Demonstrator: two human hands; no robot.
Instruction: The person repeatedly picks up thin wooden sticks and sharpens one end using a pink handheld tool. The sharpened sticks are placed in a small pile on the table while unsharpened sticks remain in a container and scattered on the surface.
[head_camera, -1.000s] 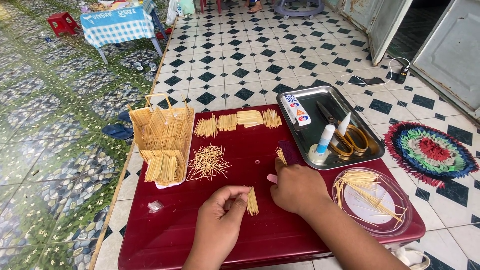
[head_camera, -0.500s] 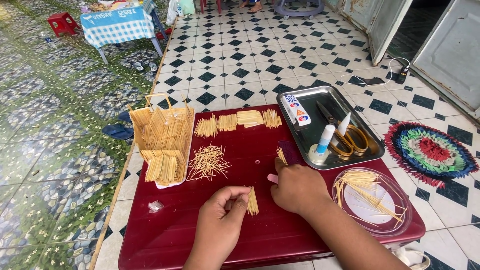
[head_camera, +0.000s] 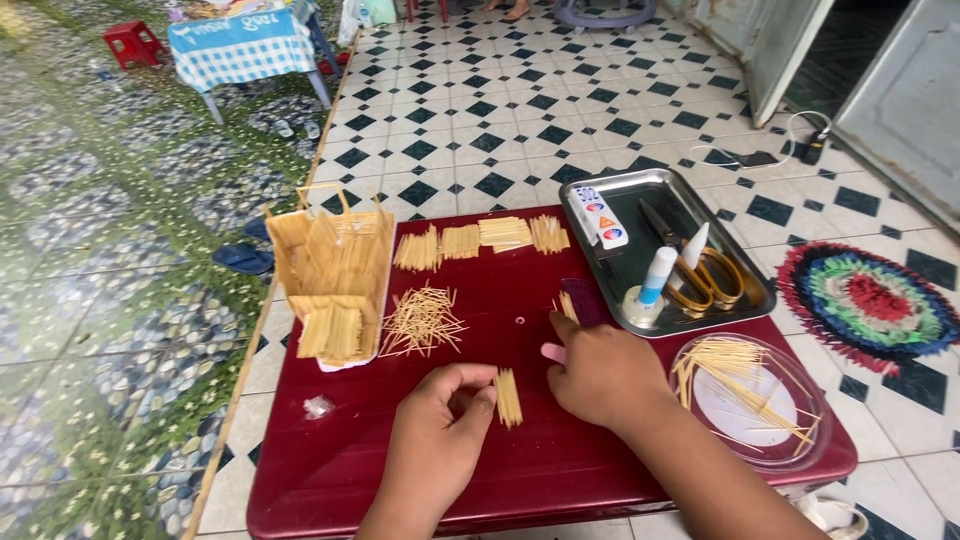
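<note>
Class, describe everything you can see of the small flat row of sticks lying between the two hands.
The row of sticks is a little panel of thin, pale, wood-like sticks laid side by side, ends roughly even. It lies flat on the dark red table, running away from the viewer. The left hand has its fingertips at the panel's left edge; the right hand rests just to its right, not clearly touching.

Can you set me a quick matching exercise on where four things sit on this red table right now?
Things:
1. scissors
2. small raft of sticks
3. loose pile of sticks
4. long thin sticks

Places:
A. on the round clear lid at the table's right edge
B. in the steel tray, beside the glue bottle
C. between the left hand and right hand
D. on the red table, next to the stick model house

Pairs: 1-B, 2-C, 3-D, 4-A
</note>
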